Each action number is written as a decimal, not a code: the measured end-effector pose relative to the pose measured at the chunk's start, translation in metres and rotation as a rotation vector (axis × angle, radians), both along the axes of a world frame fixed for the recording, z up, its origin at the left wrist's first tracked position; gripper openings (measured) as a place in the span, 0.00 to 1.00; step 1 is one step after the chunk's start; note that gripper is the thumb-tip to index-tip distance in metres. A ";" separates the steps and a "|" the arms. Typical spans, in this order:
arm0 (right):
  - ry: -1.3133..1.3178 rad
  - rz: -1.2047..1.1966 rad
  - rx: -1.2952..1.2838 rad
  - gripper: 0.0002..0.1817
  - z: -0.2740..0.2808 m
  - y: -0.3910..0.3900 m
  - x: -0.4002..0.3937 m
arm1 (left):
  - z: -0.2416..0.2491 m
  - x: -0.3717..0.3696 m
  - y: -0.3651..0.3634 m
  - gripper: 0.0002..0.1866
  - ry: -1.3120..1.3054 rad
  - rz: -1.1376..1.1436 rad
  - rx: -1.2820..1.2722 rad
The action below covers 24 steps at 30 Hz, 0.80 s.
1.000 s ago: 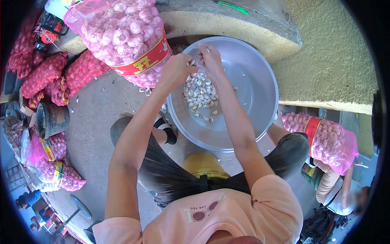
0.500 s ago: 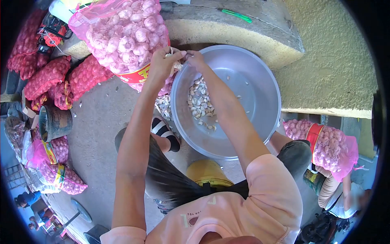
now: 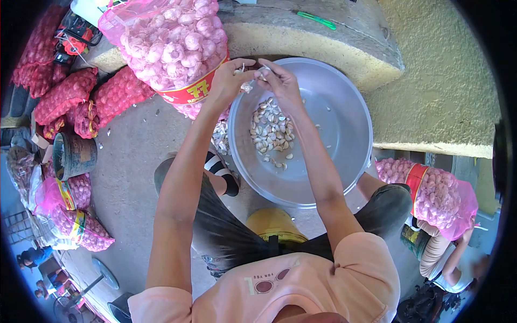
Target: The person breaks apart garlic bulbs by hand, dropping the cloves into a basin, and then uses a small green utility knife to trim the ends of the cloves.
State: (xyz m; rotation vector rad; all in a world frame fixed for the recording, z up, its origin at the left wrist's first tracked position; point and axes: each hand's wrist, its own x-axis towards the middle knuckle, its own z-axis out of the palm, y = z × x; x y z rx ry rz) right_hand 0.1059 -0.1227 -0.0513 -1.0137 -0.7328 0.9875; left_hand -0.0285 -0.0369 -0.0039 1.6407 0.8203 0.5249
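Note:
My left hand [image 3: 230,81] is closed around pieces of garlic [image 3: 246,88], which show at its fingertips above the basin's rim. Close beside it, my right hand [image 3: 284,89] pinches a pale garlic clove [image 3: 263,73] between thumb and fingers. Below both hands stands a wide grey basin [image 3: 307,185]. A heap of loose garlic cloves [image 3: 272,129] lies on its left side, with a few scattered on the bottom. A pink mesh sack of garlic bulbs [image 3: 172,51] stands to the left of my left hand.
Papery peelings [image 3: 221,137] lie on the floor left of the basin. Behind it, a green cutter [image 3: 316,20] rests on a concrete ledge [image 3: 323,43]. I sit over a yellow bucket [image 3: 276,223]. Another person [image 3: 449,264] is beside a garlic sack [image 3: 431,194] at right.
My right hand has turned and moved slightly right, and a clove now shows in its fingers. My left hand has shifted a little right. More cloves show in the basin.

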 end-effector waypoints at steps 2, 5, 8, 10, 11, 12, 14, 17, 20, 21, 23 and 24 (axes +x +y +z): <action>0.049 0.001 -0.137 0.14 0.005 -0.011 0.009 | 0.002 0.002 -0.005 0.21 -0.014 -0.028 -0.022; 0.092 -0.051 -0.127 0.12 0.003 -0.017 0.009 | 0.000 0.005 -0.010 0.20 -0.032 -0.091 -0.079; 0.171 -0.095 -0.069 0.11 0.009 -0.019 0.000 | 0.005 0.008 -0.018 0.18 0.027 -0.085 -0.119; 0.188 -0.104 -0.022 0.10 -0.001 -0.013 -0.002 | 0.004 0.010 -0.022 0.15 -0.010 -0.052 -0.245; 0.206 -0.114 0.027 0.10 -0.006 -0.012 -0.003 | 0.001 0.010 -0.021 0.15 -0.010 -0.053 -0.247; 0.206 -0.114 0.027 0.10 -0.004 -0.011 -0.003 | -0.001 0.012 -0.019 0.14 -0.009 -0.069 -0.115; 0.178 -0.183 0.066 0.09 -0.001 -0.009 -0.004 | -0.005 0.012 -0.016 0.13 -0.008 -0.081 0.016; 0.109 -0.228 0.059 0.09 0.006 -0.008 -0.005 | 0.003 0.015 -0.021 0.12 -0.090 -0.044 -0.092; 0.123 -0.276 0.081 0.08 0.002 -0.002 -0.006 | -0.004 0.019 -0.021 0.11 -0.216 -0.024 0.008; 0.122 -0.278 0.078 0.08 0.002 -0.003 -0.007 | -0.004 0.021 -0.022 0.10 -0.247 0.014 0.010; 0.350 -0.258 0.086 0.07 0.003 -0.002 -0.010 | -0.005 0.021 -0.023 0.09 -0.278 0.052 0.013; 0.349 -0.260 0.084 0.07 0.004 -0.002 -0.011 | -0.004 0.021 -0.026 0.10 -0.304 0.062 -0.061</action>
